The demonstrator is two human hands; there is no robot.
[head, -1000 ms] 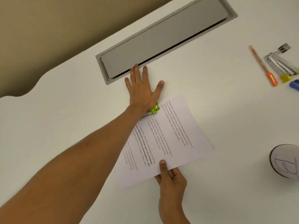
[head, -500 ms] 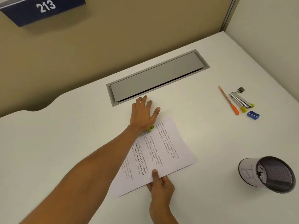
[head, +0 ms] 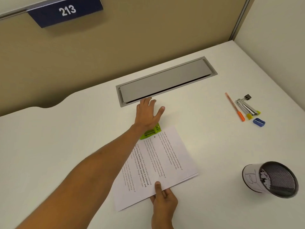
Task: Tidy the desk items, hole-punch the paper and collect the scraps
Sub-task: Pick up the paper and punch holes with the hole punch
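1. The right hand (head: 162,198) comes in from the bottom edge and pinches the near edge of the paper (head: 162,160), thumb on top and the other fingers tucked beneath the sheets.
2. The paper is a thin stack of printed sheets lying at an angle on the white desk (head: 66,146); its near right corner fans slightly, and a small punched hole shows close to its far edge.
3. The left forearm reaches diagonally from the lower left, crossing over the left side of the paper.
4. The left hand (head: 147,115) lies palm down with fingers straight and spread, thumb out to the right, gripping nothing; the heel of the palm rests on the green punch (head: 151,132).
5. The punch sits at the far left corner of the paper, half hidden under the wrist.
6. To the right, near the desk's front, a mesh cup (head: 274,180) with a paper label stands well apart from the paper, with bare desk between them.
7. Farther right lie an orange pen (head: 234,107), a stapler (head: 246,108), a binder clip (head: 247,97) and a blue sharpener (head: 258,122), close together.
8. The left fingertips reach the near rim of the grey cable hatch (head: 165,80) set into the desk.
9. Behind it rises a tan partition, with a sign reading 213 (head: 66,11) at the upper left.
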